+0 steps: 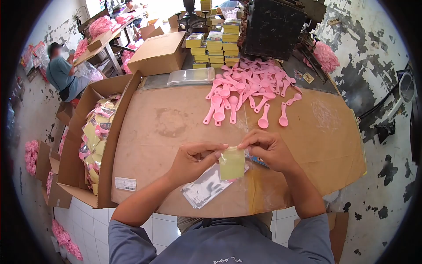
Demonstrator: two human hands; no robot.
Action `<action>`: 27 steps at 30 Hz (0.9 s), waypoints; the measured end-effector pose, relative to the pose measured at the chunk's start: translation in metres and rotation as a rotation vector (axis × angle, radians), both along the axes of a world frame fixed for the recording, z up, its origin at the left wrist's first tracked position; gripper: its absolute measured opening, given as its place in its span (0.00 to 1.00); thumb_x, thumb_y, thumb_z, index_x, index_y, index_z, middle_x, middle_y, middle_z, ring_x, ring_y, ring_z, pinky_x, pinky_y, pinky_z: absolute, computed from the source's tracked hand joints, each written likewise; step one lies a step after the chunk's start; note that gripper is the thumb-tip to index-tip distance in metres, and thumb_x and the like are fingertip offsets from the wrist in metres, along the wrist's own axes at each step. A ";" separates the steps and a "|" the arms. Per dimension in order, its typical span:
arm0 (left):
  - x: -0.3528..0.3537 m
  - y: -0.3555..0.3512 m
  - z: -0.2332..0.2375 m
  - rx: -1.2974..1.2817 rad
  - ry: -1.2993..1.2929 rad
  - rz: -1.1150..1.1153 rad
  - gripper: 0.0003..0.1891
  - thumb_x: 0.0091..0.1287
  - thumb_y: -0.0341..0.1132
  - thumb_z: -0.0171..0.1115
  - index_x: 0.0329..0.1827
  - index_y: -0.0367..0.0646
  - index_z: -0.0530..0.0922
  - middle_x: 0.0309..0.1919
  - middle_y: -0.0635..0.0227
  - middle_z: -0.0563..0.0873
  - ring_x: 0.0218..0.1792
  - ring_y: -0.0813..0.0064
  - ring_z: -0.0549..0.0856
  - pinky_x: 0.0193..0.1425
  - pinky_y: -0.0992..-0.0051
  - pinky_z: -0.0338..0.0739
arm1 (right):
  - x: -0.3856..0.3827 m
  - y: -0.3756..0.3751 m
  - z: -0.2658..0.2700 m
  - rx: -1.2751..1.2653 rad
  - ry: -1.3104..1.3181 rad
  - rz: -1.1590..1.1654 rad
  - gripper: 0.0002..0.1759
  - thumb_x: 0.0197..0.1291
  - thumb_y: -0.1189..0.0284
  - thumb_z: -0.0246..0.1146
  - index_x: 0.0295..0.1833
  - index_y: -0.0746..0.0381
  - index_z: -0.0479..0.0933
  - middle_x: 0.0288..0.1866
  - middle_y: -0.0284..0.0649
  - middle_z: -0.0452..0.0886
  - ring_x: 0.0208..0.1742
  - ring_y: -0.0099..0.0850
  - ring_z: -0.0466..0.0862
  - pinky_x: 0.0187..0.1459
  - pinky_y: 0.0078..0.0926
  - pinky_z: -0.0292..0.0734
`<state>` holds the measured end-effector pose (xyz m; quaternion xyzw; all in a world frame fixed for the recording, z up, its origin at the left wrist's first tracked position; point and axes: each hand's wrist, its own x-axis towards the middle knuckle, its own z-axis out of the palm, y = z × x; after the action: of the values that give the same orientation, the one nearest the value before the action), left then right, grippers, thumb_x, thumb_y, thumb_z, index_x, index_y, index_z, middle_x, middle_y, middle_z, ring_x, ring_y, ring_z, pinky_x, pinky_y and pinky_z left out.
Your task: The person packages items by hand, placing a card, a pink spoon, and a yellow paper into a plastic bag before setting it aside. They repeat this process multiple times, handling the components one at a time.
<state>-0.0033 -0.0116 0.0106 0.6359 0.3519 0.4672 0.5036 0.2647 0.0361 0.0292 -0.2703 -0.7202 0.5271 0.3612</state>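
Note:
A small clear plastic bag (232,165) with a yellow card inside hangs upright above the near part of the cardboard-covered table; a bit of pink shows at its bottom edge. My left hand (193,159) pinches the bag's top edge at its left corner. At the top right corner, my right hand (271,152) pinches the same edge between thumb and fingers. Below the bag lies a pile of clear plastic sleeves (204,189). Something blue (259,162), partly hidden, lies under my right hand. Farther off is a heap of pink measuring spoons (246,86).
An open carton (110,176) of filled bags stands at the left. Behind are a clear bag pack (191,76), a closed box (158,53), stacks of yellow cards (215,46) and a black machine (274,28). Another person (63,75) sits at far left.

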 end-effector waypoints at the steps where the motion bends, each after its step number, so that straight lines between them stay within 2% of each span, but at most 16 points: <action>1: 0.000 0.000 0.003 -0.007 -0.039 -0.009 0.13 0.79 0.30 0.62 0.59 0.32 0.86 0.50 0.60 0.92 0.49 0.76 0.90 0.54 0.73 0.88 | 0.001 0.000 0.002 -0.035 0.012 -0.001 0.08 0.71 0.76 0.67 0.50 0.67 0.88 0.47 0.35 0.87 0.44 0.21 0.83 0.47 0.22 0.79; 3: 0.000 0.000 0.004 -0.089 -0.151 -0.040 0.13 0.80 0.30 0.61 0.59 0.32 0.86 0.50 0.59 0.92 0.50 0.75 0.90 0.54 0.72 0.89 | 0.001 -0.003 0.009 -0.106 0.035 -0.001 0.08 0.71 0.74 0.68 0.50 0.67 0.88 0.46 0.35 0.87 0.44 0.22 0.82 0.46 0.22 0.78; 5: -0.001 0.000 0.004 -0.240 -0.298 -0.082 0.14 0.81 0.31 0.60 0.59 0.31 0.86 0.50 0.58 0.91 0.50 0.74 0.90 0.54 0.71 0.89 | 0.001 -0.003 0.008 -0.025 -0.030 -0.019 0.08 0.70 0.75 0.68 0.49 0.67 0.88 0.46 0.34 0.87 0.44 0.21 0.82 0.46 0.22 0.78; 8: 0.002 0.001 0.002 -0.198 -0.097 -0.042 0.14 0.80 0.31 0.61 0.61 0.31 0.85 0.51 0.58 0.91 0.50 0.75 0.90 0.54 0.72 0.89 | 0.000 -0.002 0.002 -0.019 -0.062 -0.030 0.07 0.69 0.75 0.69 0.49 0.67 0.88 0.45 0.34 0.87 0.44 0.20 0.83 0.46 0.22 0.78; 11: 0.002 0.003 -0.003 -0.216 -0.052 -0.047 0.14 0.79 0.30 0.63 0.62 0.31 0.83 0.51 0.59 0.91 0.50 0.75 0.90 0.55 0.72 0.89 | -0.001 -0.001 -0.002 -0.047 -0.041 -0.027 0.07 0.69 0.77 0.69 0.50 0.67 0.87 0.45 0.34 0.86 0.44 0.20 0.83 0.46 0.21 0.79; 15: 0.003 0.004 -0.001 -0.261 -0.082 -0.049 0.14 0.78 0.28 0.63 0.63 0.32 0.83 0.51 0.61 0.91 0.50 0.76 0.90 0.54 0.73 0.89 | -0.001 0.001 -0.011 -0.127 -0.003 -0.023 0.12 0.70 0.78 0.68 0.57 0.68 0.84 0.45 0.35 0.85 0.44 0.19 0.83 0.45 0.21 0.79; 18: 0.003 0.003 0.000 -0.251 -0.097 -0.026 0.15 0.78 0.28 0.63 0.64 0.33 0.83 0.52 0.61 0.91 0.51 0.76 0.90 0.55 0.73 0.89 | -0.007 -0.002 -0.011 -0.091 0.040 -0.080 0.16 0.70 0.79 0.68 0.61 0.68 0.80 0.45 0.34 0.85 0.44 0.19 0.83 0.45 0.22 0.79; 21: 0.000 0.005 -0.001 -0.191 -0.118 0.007 0.16 0.78 0.28 0.63 0.66 0.33 0.81 0.53 0.61 0.90 0.53 0.76 0.89 0.57 0.72 0.88 | -0.007 -0.011 0.004 -0.072 -0.103 0.034 0.18 0.70 0.79 0.68 0.63 0.69 0.78 0.46 0.33 0.84 0.43 0.19 0.82 0.46 0.24 0.80; 24: 0.005 0.003 0.007 -0.116 -0.210 0.045 0.17 0.78 0.30 0.64 0.66 0.33 0.80 0.55 0.62 0.89 0.54 0.77 0.88 0.58 0.71 0.87 | -0.005 -0.006 -0.008 -0.042 -0.155 0.095 0.19 0.70 0.79 0.68 0.64 0.68 0.78 0.47 0.34 0.84 0.44 0.19 0.82 0.45 0.23 0.79; 26: 0.014 -0.002 0.015 -0.068 -0.295 0.077 0.17 0.78 0.31 0.65 0.66 0.34 0.80 0.54 0.64 0.89 0.53 0.77 0.88 0.56 0.72 0.87 | -0.007 -0.007 -0.004 -0.058 -0.080 0.096 0.19 0.69 0.79 0.68 0.64 0.69 0.78 0.46 0.34 0.84 0.44 0.19 0.82 0.45 0.22 0.79; 27: 0.010 -0.001 0.013 -0.115 -0.192 0.028 0.17 0.78 0.31 0.65 0.65 0.34 0.80 0.52 0.64 0.89 0.51 0.78 0.88 0.55 0.73 0.87 | -0.009 -0.008 -0.002 -0.066 -0.040 0.100 0.20 0.69 0.80 0.68 0.64 0.69 0.77 0.45 0.35 0.84 0.45 0.18 0.82 0.45 0.21 0.78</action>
<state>0.0065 -0.0130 0.0241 0.5533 0.3369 0.5120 0.5642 0.2555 0.0281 0.0274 -0.2565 -0.7220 0.5624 0.3108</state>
